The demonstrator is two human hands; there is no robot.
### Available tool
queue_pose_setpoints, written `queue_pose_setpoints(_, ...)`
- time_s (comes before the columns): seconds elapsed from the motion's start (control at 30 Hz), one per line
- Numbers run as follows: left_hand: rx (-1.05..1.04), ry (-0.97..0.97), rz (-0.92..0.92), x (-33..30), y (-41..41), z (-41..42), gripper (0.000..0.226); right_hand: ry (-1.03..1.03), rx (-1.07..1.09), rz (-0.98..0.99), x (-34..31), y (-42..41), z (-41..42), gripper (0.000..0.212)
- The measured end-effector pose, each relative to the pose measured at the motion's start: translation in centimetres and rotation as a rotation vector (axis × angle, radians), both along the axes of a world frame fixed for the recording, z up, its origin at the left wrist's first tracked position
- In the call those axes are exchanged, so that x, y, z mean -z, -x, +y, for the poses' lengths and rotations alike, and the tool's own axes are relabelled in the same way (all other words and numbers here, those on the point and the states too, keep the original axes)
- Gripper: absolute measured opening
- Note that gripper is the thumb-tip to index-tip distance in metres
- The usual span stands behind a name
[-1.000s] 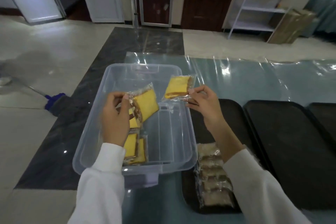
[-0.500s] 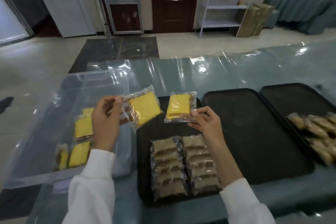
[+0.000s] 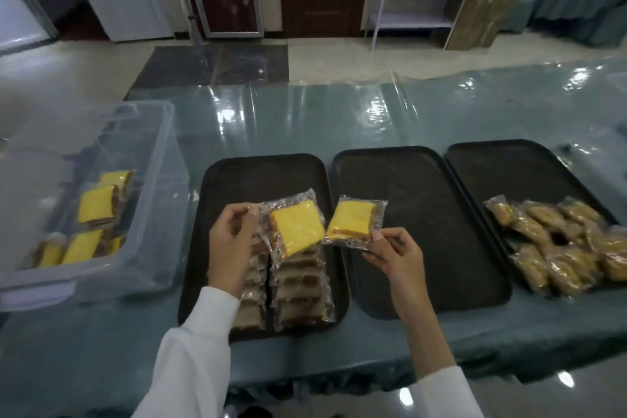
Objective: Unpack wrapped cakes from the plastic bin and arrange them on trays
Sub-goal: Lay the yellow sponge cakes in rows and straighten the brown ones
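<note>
Above the left tray (image 3: pixel 217 180), each hand pinches one wrapped cake by its wrapper edge: left hand (image 3: pixel 232 244) on one cake (image 3: pixel 295 229), right hand (image 3: pixel 395 253) on another (image 3: pixel 351 219), probably to keep the film from crushing. Neat rows (image 3: pixel 298 285) lie at six o'clock. At nine o'clock, the plastic bin (image 3: pixel 163 180) holds more; at three o'clock, a loose pile (image 3: pixel 559 248).
</note>
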State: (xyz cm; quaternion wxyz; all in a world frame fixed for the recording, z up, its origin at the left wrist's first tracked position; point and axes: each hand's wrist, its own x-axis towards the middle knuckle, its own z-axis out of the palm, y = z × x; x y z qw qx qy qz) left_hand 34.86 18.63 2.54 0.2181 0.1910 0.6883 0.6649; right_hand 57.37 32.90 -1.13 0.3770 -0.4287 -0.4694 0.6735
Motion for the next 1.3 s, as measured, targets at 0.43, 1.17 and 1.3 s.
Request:
queue_pose_setpoints(0.43,0.093,0.094,-0.11,5.1,-3.8,6.8,0.008,0.129,0.11,-0.005,3.9,-4.2,3.9,0.024)
queue_pose_setpoints(1.17,0.236,0.246,-0.38,12.0,-14.1,16.8,0.011,0.266,0.326,-0.252,13.5,-18.2,11.6,0.03)
queue_pose_setpoints(1.3,0.232,0.266,-0.412,13.3,-16.9,17.9,0.008,0.357,0.343,-0.209,15.2,-20.0,12.8,0.03)
